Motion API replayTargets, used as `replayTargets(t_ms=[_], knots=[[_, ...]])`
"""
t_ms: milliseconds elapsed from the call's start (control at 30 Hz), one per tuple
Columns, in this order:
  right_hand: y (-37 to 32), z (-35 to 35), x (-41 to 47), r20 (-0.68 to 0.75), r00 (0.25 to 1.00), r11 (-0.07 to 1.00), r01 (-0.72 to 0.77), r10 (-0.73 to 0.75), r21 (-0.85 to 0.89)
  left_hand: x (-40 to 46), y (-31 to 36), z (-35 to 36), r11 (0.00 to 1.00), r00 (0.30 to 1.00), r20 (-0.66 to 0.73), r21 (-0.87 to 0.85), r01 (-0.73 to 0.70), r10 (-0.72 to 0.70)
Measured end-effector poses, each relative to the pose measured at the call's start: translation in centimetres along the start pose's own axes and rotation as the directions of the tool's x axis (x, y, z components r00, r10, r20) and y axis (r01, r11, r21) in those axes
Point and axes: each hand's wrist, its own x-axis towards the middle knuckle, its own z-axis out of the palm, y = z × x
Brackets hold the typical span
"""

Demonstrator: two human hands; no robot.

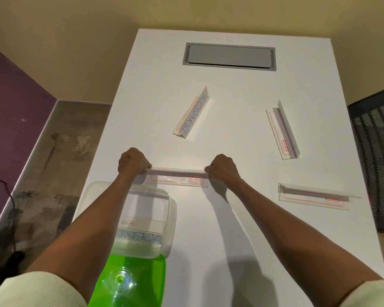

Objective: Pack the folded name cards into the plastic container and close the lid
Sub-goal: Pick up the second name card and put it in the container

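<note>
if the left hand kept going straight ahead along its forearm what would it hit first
Probably the KOSAKSI name card, standing up-table and a little right of the left hand; bare table lies between them. Exact heading is uncertain.

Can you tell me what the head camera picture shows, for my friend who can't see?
Both hands, left hand and right hand, pinch the ends of a clear name card on a white table. A plastic container with cards sits nearby.

From my feed: white table (242, 218), grey hatch panel (229, 56), clear name card holders with red outline print (177, 178), blue lettering on the KOSAKSI card (192, 114), bright green lid (129, 282), purple wall (11, 85), cream sleeves (38, 291)
</note>
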Motion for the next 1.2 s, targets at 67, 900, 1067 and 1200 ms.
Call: replayTargets(t_ms=[67, 900, 1067, 1200], knots=[[0.2, 0.0, 0.1, -0.006, 1.000, 0.999, -0.004, 0.004, 0.035, 0.3, 0.3, 0.1, 0.996, 0.998, -0.002, 0.058, 0.069, -0.069], [5.7, -4.4, -1.9, -0.355, 0.934, 0.931, 0.087, 0.048, 0.354, -7.4, 5.5, 2.4, 0.897, 0.958, -0.238, -0.369, -0.244, 0.163], [7.8, -3.4, -2.0, -0.414, 0.903, 0.982, 0.164, -0.110, 0.097, -8.4, 6.1, 5.5, 0.905, 0.955, -0.275, -0.370, -0.210, 0.110], [9.3, -2.3, -1.7, -0.460, 0.879, 0.984, 0.172, -0.128, 0.055, -9.1, 6.2, 7.1, 0.927, 0.969, -0.229, -0.333, -0.171, 0.096]])
